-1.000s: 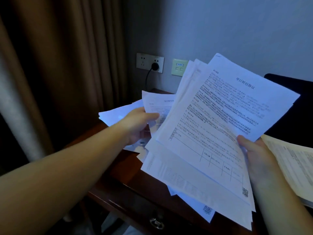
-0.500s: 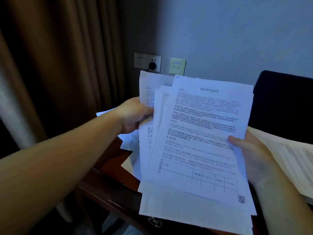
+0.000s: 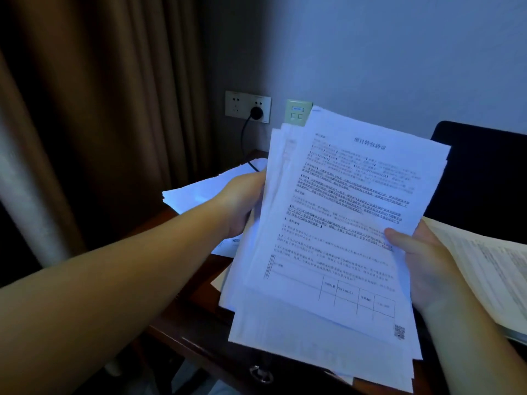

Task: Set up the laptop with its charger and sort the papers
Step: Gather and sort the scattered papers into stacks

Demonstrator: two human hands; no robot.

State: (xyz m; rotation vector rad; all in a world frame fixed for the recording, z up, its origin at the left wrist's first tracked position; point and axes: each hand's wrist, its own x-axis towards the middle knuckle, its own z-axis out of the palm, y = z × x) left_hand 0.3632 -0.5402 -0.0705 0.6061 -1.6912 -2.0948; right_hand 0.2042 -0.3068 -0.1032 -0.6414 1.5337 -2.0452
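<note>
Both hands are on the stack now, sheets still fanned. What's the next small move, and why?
Probably tap the stack square: its sheets sit staggered along the left and bottom edges. The left hand grips one side and the right hand the other, so both can align it.

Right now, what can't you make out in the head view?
- Laptop: only a dark shape behind the held stack of papers; the right edge cuts it off.
- Left hand: its fingertips are hidden behind the stack.
- Charger cable: runs from the wall plug, then goes behind the stack.
- Top sheet's body text: too small and blurred to read.
</note>
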